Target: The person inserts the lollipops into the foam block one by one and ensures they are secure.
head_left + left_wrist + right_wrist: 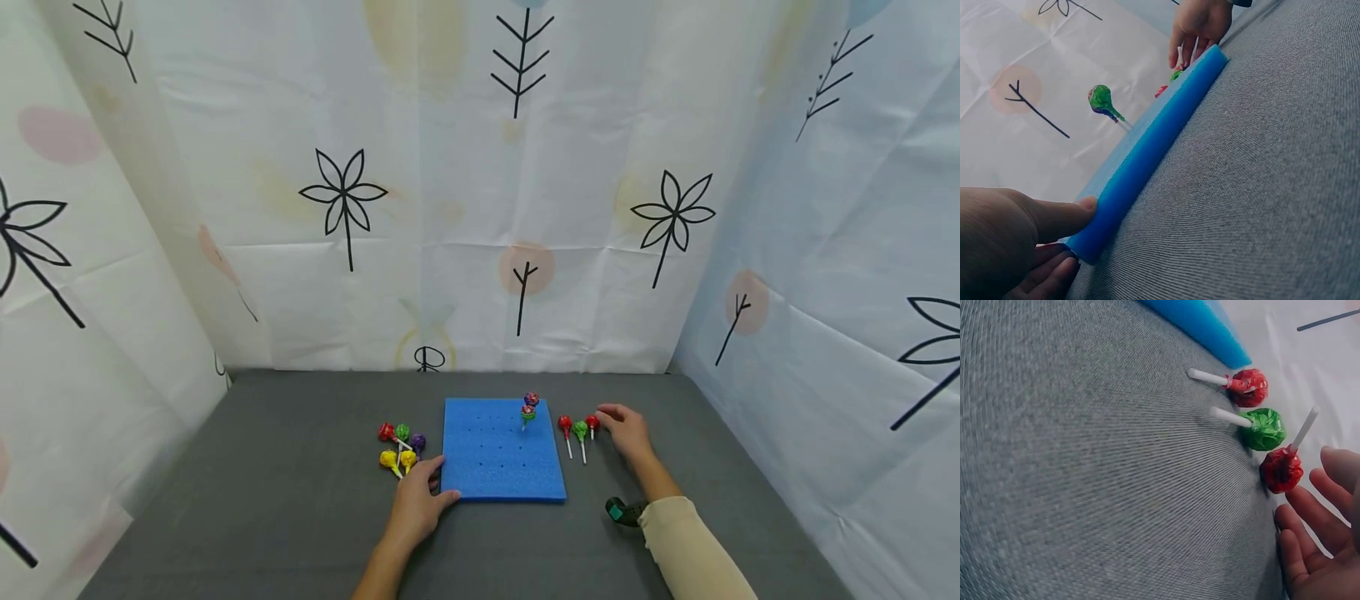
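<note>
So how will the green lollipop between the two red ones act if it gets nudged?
The green lollipop will probably swivel in an arc rather than roll straight, since its round head sits on a thin stick. Its shiny, crinkled wrapper may feel slightly slippery. It could bump the red lollipops, which lie close on either side.

cream sleeve (693, 546), black wristband (632, 513), teal patch (617, 512)

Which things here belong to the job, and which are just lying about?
Likely the job: blue board; lollipops standing in it; loose lollipops either side; left hand; right hand.
Likely just surroundings: printed backdrop; grey table surface; dark wrist device.
</note>
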`<action>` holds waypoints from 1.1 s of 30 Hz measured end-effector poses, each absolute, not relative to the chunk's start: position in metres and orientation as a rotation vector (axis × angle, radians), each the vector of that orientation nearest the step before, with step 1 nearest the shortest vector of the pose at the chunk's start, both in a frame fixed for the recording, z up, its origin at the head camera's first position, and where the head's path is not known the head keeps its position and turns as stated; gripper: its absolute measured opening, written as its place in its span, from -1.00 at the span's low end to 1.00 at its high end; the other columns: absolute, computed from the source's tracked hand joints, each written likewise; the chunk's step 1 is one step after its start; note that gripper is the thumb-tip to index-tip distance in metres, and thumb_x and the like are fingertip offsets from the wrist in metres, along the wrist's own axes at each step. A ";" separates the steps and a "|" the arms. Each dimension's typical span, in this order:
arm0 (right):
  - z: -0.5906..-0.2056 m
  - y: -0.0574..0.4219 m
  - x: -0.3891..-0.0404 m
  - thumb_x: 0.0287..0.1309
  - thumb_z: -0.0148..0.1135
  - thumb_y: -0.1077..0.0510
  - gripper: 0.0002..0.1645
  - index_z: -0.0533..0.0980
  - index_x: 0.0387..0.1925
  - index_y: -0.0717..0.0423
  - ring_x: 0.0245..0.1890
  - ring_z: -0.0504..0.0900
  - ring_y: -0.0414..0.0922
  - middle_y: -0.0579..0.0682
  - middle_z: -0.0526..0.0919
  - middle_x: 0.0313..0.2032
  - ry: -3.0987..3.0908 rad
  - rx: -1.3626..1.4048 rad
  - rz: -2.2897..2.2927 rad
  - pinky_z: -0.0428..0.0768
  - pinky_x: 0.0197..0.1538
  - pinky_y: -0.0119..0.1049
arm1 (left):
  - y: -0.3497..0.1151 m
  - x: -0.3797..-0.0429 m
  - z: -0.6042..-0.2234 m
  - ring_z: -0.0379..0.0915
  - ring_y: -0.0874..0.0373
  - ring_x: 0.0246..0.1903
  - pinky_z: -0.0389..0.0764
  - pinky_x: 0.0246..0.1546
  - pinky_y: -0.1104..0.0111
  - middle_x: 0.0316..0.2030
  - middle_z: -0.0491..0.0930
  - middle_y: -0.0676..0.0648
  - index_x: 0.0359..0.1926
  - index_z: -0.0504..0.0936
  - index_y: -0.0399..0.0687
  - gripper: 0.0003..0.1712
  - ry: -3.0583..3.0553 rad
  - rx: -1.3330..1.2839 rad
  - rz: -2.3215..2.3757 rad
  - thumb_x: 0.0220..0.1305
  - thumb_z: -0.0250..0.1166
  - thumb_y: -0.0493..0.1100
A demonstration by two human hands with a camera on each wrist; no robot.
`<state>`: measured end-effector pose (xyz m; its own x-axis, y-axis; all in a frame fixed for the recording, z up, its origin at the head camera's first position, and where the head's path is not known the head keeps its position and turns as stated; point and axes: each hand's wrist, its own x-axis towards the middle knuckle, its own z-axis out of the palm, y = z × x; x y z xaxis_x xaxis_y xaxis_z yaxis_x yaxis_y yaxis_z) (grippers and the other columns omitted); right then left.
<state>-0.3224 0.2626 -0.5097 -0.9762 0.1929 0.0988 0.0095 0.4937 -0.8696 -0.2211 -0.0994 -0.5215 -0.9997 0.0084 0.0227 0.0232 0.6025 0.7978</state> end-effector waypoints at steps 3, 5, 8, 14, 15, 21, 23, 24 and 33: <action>-0.513 0.264 -0.322 0.33 0.18 0.18 -0.61 0.52 0.08 0.38 0.07 0.49 0.17 0.31 0.58 0.03 -2.574 -0.169 1.503 0.47 0.08 0.05 | -0.099 -0.221 -0.521 0.53 -0.10 0.02 0.57 -0.01 0.06 0.14 0.47 -0.31 0.24 0.48 -0.27 -0.31 -2.793 -0.029 -1.395 0.08 0.49 -0.20; -0.515 0.265 -0.322 0.34 0.18 0.16 -0.58 0.50 0.10 0.37 0.10 0.47 0.17 0.31 0.56 0.06 -2.595 -0.162 1.502 0.46 0.10 0.06 | -0.099 -0.221 -0.521 0.53 -0.10 0.01 0.57 -0.02 0.06 0.14 0.47 -0.30 0.23 0.48 -0.27 -0.31 -2.793 -0.032 -1.390 0.08 0.49 -0.20; -0.517 0.264 -0.323 0.33 0.19 0.14 -0.54 0.49 0.13 0.37 0.12 0.45 0.19 0.32 0.54 0.08 -2.625 -0.151 1.484 0.43 0.13 0.09 | -0.099 -0.221 -0.521 0.54 -0.10 0.01 0.57 -0.02 0.06 0.14 0.48 -0.30 0.23 0.49 -0.26 -0.31 -2.791 -0.028 -1.389 0.07 0.49 -0.21; -0.516 0.261 -0.324 0.32 0.21 0.14 -0.51 0.47 0.15 0.40 0.15 0.45 0.23 0.32 0.55 0.10 -2.654 -0.127 1.471 0.41 0.16 0.10 | -0.099 -0.222 -0.520 0.53 -0.11 0.02 0.57 -0.01 0.05 0.15 0.47 -0.31 0.24 0.48 -0.26 -0.31 -2.806 -0.016 -1.387 0.08 0.49 -0.20; -0.516 0.260 -0.324 0.32 0.21 0.14 -0.51 0.46 0.16 0.40 0.16 0.44 0.23 0.32 0.54 0.10 -2.659 -0.128 1.472 0.40 0.18 0.11 | -0.099 -0.222 -0.519 0.53 -0.11 0.02 0.56 -0.01 0.04 0.15 0.46 -0.31 0.24 0.48 -0.26 -0.31 -2.808 -0.014 -1.386 0.08 0.49 -0.20; -0.514 0.261 -0.324 0.37 0.14 0.14 -0.52 0.45 0.18 0.39 0.22 0.37 0.27 0.35 0.49 0.15 -2.714 -0.082 1.449 0.33 0.23 0.15 | -0.098 -0.221 -0.519 0.54 -0.10 0.02 0.56 -0.01 0.05 0.16 0.46 -0.32 0.24 0.48 -0.26 -0.31 -2.804 0.000 -1.387 0.08 0.49 -0.20; -0.513 0.262 -0.324 0.38 0.11 0.16 -0.53 0.44 0.18 0.41 0.23 0.35 0.29 0.37 0.47 0.16 -2.744 -0.041 1.428 0.31 0.24 0.17 | -0.098 -0.221 -0.520 0.54 -0.11 0.02 0.56 -0.01 0.05 0.16 0.46 -0.32 0.24 0.48 -0.26 -0.31 -2.802 0.005 -1.394 0.08 0.49 -0.21; -0.512 0.263 -0.324 0.39 0.10 0.16 -0.53 0.44 0.18 0.42 0.23 0.34 0.30 0.38 0.47 0.16 -2.761 -0.018 1.413 0.30 0.24 0.18 | -0.098 -0.221 -0.520 0.53 -0.11 0.03 0.56 -0.01 0.05 0.16 0.46 -0.32 0.24 0.48 -0.26 -0.31 -2.801 0.005 -1.395 0.08 0.49 -0.21; -0.511 0.266 -0.326 0.38 0.08 0.23 -0.59 0.46 0.14 0.44 0.20 0.33 0.32 0.41 0.43 0.13 -2.808 0.046 1.368 0.28 0.23 0.20 | -0.098 -0.221 -0.521 0.53 -0.11 0.03 0.57 -0.01 0.05 0.16 0.46 -0.32 0.24 0.48 -0.26 -0.30 -2.789 -0.008 -1.400 0.08 0.49 -0.22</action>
<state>-0.3258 0.2656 -0.5114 -0.9994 -0.0188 0.0291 -0.0345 0.6159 -0.7871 -0.2207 -0.0984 -0.5210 -0.9998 -0.0048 0.0205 0.0136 0.5976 0.8017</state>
